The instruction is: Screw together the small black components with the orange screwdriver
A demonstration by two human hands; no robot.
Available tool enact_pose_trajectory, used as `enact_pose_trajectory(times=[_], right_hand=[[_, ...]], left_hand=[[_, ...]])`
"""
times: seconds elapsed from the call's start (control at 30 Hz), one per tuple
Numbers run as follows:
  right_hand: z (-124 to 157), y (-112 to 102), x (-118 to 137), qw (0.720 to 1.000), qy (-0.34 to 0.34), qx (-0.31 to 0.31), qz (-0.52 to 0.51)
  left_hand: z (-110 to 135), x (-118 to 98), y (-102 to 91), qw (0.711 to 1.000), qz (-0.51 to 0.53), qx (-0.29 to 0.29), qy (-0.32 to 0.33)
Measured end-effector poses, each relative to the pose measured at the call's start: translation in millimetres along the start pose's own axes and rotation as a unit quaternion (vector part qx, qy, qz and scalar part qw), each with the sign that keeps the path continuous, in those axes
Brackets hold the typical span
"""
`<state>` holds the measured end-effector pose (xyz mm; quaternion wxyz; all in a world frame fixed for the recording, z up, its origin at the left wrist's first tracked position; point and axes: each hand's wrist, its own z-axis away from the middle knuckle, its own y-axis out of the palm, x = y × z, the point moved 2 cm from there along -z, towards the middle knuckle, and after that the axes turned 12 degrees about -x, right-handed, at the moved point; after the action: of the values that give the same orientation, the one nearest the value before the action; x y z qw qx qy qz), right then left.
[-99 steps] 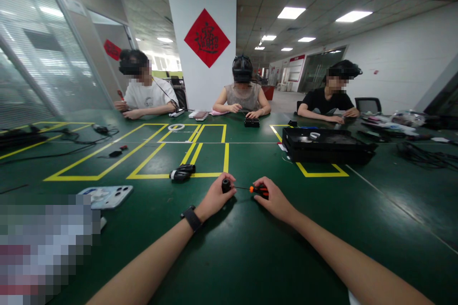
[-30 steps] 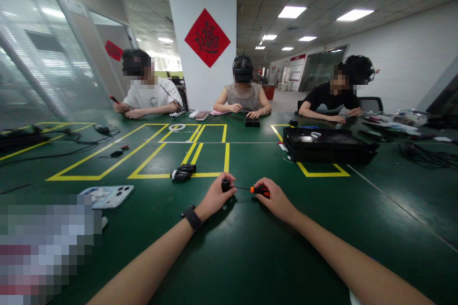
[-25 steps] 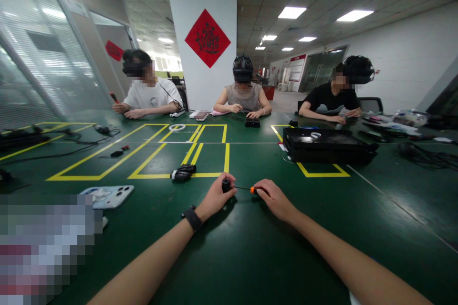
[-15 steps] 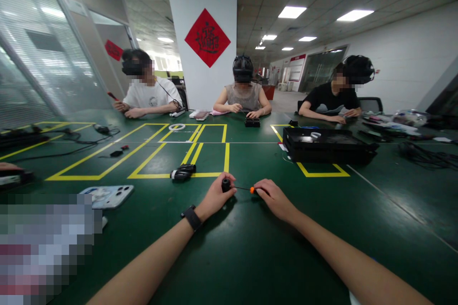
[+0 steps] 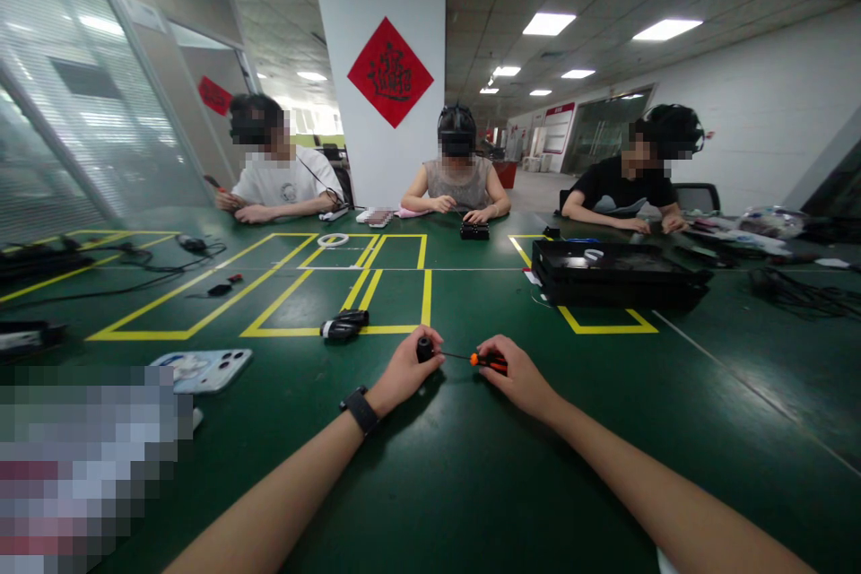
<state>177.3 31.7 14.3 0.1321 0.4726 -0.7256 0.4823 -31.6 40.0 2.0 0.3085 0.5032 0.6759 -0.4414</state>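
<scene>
My left hand (image 5: 404, 374) is closed round a small black cylindrical part (image 5: 424, 348), held just above the green table (image 5: 471, 484). My right hand (image 5: 517, 379) grips a screwdriver (image 5: 485, 361) with an orange and black handle. Its thin shaft points left, and the tip meets the black part. A dark watch sits on my left wrist. Both hands rest near the table's middle, close to me.
A black and white part (image 5: 343, 324) lies on the yellow tape lines. A phone (image 5: 200, 369) lies at the left, a black tray (image 5: 615, 273) at the right. Three people sit across the table. Cables (image 5: 800, 291) lie at both sides.
The screwdriver handle shows more orange and black past my right fingers than half a second ago. A stranger's hand at the far left edge has gone, leaving a dark object there.
</scene>
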Motion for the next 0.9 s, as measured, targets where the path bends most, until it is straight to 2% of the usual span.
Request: enact_pose_trajectory(times=[0.07,0.2,0.37,0.57,0.73,0.9], right_hand=[[0.2,-0.3,-0.2,1.000,0.012,-0.008,0.002],[0.7,-0.7,1.9,1.000,-0.001,0.016,-0.010],[1.2,-1.6,1.3,1.000,0.010,-0.009,-0.005],[-0.3,0.1,0.3,1.000,0.003,0.014,-0.008],[1.0,-3.0,1.6,1.000,0.023,-0.003,-0.009],[-0.6,-2.9,1.6,1.000,0.016,0.023,-0.003]], left_hand=[[-0.3,0.1,0.2,1.000,-0.001,0.001,0.002],[-0.3,-0.3,-0.2,1.000,-0.014,-0.003,0.002],[0.9,-2.2,-0.8,1.000,-0.016,-0.002,0.003],[0.5,-3.9,-0.3,1.000,-0.009,-0.002,0.003],[-0.2,-7.0,-0.7,1.000,-0.005,-0.002,0.001],[0.1,-9.5,-1.3,1.000,0.009,-0.004,-0.011]])
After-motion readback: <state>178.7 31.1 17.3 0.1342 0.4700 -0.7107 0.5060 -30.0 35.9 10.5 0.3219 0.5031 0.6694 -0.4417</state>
